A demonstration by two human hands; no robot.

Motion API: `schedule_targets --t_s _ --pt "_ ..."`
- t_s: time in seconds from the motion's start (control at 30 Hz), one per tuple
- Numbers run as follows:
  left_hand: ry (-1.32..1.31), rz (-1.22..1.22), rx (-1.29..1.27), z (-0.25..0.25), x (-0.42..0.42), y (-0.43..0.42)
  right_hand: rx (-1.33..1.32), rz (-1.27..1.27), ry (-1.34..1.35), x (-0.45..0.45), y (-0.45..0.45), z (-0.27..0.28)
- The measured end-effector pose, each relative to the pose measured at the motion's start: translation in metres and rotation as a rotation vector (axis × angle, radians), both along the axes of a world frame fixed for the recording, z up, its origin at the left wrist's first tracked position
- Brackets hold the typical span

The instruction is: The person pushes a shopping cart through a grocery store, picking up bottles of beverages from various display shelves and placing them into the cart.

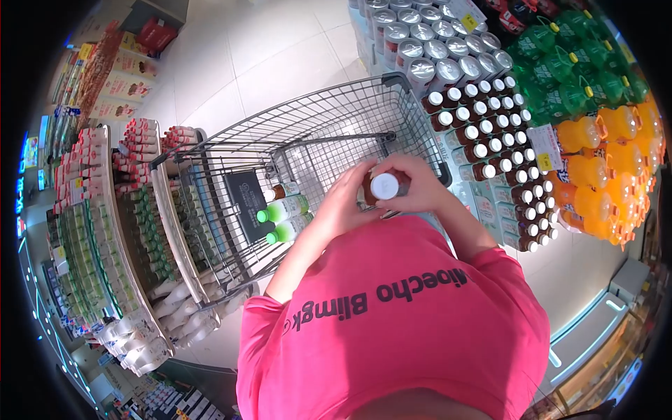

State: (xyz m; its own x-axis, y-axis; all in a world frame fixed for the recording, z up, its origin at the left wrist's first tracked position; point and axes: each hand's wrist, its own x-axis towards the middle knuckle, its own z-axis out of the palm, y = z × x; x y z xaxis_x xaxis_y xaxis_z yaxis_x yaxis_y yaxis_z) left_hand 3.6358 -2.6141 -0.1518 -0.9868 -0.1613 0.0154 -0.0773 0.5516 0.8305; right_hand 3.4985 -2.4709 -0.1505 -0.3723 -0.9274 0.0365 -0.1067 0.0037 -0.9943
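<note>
A brown bottle with a white cap is held upright between both hands, in front of the pink shirt. My left hand wraps round one side of it, and my right hand curls round the other with fingers near the cap. Beyond and below them stands a wire shopping cart. Inside the cart lie two green-capped bottles and a brown bottle with a white cap, beside a dark panel.
Brown bottles with white caps stand in rows at the right, with silver cans behind them. Further right are green bottles and orange bottles. Shelves of drinks line the left. Pale floor tiles show beyond the cart.
</note>
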Motion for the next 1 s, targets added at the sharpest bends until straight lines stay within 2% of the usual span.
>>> schedule_targets --t_s 0.07,0.17,0.27,0.37,0.4,0.53,0.63,0.7,0.8,1.0 --pt "-0.138 -0.01 0.019 -0.003 0.01 -0.011 0.01 0.108 -0.064 0.012 -0.015 -0.008" --pt "-0.1 0.107 0.098 -0.027 0.03 -0.021 0.097 0.155 0.109 0.022 -0.033 -0.023" --pt "-0.149 0.326 0.177 -0.042 0.044 -0.035 0.265 0.092 -0.044 0.028 -0.039 -0.045" --pt "-0.079 0.638 0.284 -0.093 0.063 -0.068 0.346 -0.01 0.234 0.03 -0.024 -0.096" --pt "-0.068 0.723 0.304 -0.102 0.066 -0.083 0.414 0.025 0.304 0.029 -0.016 -0.108" --pt "-0.132 0.992 0.037 -0.133 0.077 -0.141 0.57 0.024 0.492 0.037 0.01 -0.147" --pt "-0.213 1.089 -0.021 -0.161 0.086 -0.181 0.664 -0.07 0.451 0.048 0.019 -0.162" --pt "-0.268 1.158 -0.048 -0.19 0.091 -0.202 0.68 -0.06 0.558 0.051 0.017 -0.16" --pt "-0.178 1.204 0.053 -0.251 0.101 -0.229 0.619 -0.078 0.64 0.054 0.013 -0.163" --pt "-0.209 1.253 0.079 -0.318 0.109 -0.244 0.71 0.0 0.684 0.051 0.008 -0.164"
